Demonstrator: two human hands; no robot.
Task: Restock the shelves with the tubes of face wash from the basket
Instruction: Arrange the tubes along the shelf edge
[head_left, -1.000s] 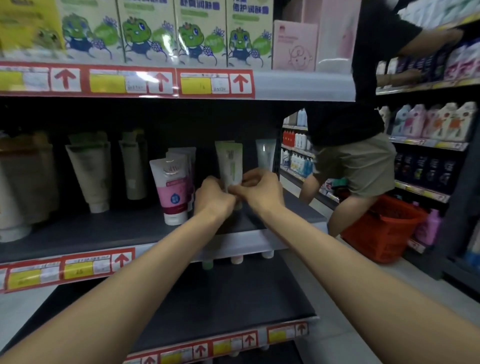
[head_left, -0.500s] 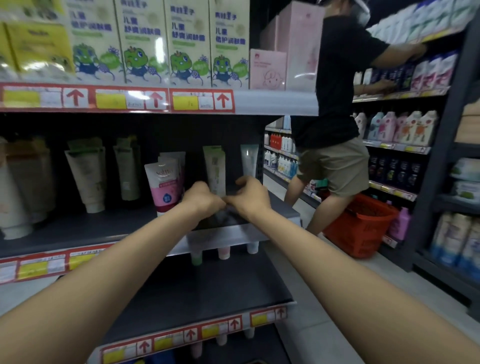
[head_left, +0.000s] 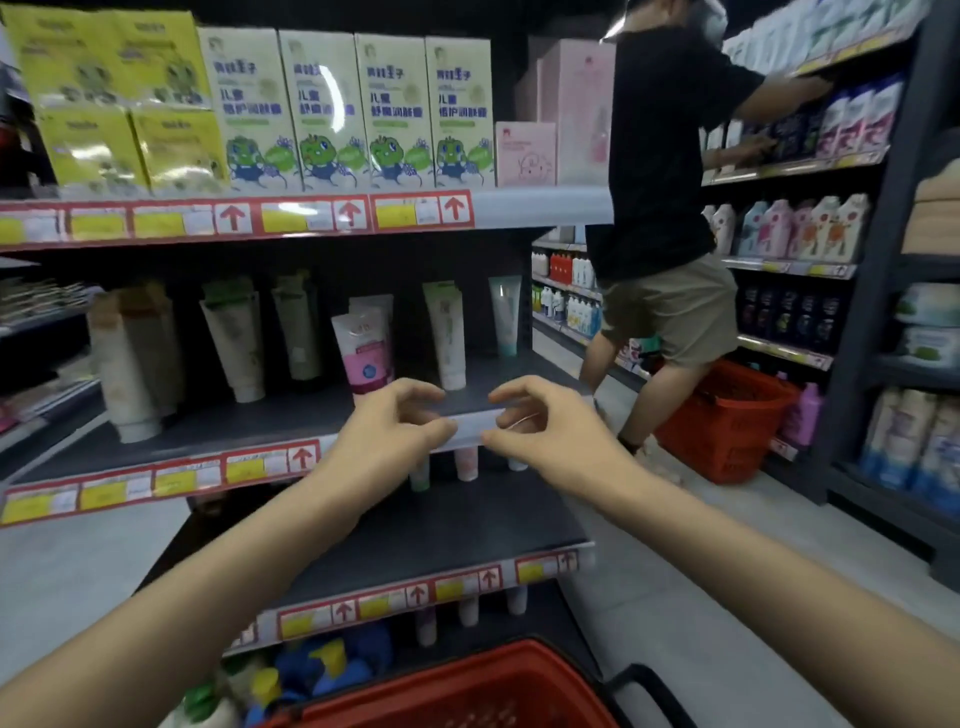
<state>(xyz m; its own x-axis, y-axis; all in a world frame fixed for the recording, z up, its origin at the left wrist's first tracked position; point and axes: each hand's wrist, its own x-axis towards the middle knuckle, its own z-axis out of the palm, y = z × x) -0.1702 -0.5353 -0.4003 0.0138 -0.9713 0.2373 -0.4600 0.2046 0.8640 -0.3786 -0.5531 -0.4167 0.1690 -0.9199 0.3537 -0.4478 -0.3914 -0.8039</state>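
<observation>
Left hand: the left hand (head_left: 395, 431) hovers in front of the edge of the middle shelf (head_left: 208, 426), fingers loosely curled, thumb near forefinger, holding nothing
Right hand: the right hand (head_left: 535, 421) is just beside it at the same height, a narrow gap between the two, fingers likewise relaxed and empty
Face wash on the shelf: a green-and-white tube (head_left: 447, 338) stands cap down just behind the hands, apart from both; a pink tube (head_left: 363, 353) is to its left and a teal tube (head_left: 505, 314) further back on the right
Supply: the red basket (head_left: 467, 691) sits at the bottom of the view, below both forearms; what lies in it cannot be made out
Step in hand: likely between tubes, with the next one to be fetched from the basket
Risk, toppling: the tubes stand tall on small caps, so a knuckle or sleeve brushing the green-and-white tube could tip it into the pink tube and start a row falling
Risk, shelf edge: a tube set too near the price-label strip (head_left: 171, 480) could slide off toward the floor
Risk, crowding: another person (head_left: 660, 182) works the facing shelves close by with a second red basket (head_left: 727, 421); a step backward could cause a bump
</observation>
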